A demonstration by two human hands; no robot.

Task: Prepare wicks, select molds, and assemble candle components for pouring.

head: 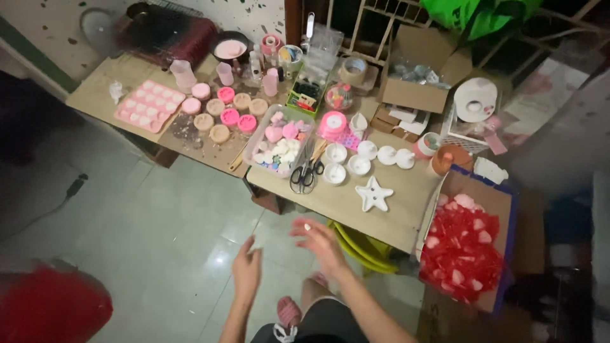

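My left hand (246,270) hangs open over the tiled floor, holding nothing. My right hand (319,244) is also open with fingers spread, just in front of the low table's near edge (330,213). Nearest to it on the table are a white star-shaped dish (373,195) and black-handled scissors (305,171). A clear tub (279,143) of pink and white heart-shaped pieces stands beyond the scissors.
Small white round dishes (359,164), a pink silicone mould tray (149,105), round pink and tan moulds (222,114), cups, tape and a cardboard box (419,73) crowd the table. A box of red-wrapped items (467,251) sits right. A yellow-green stool (362,248) is under the table.
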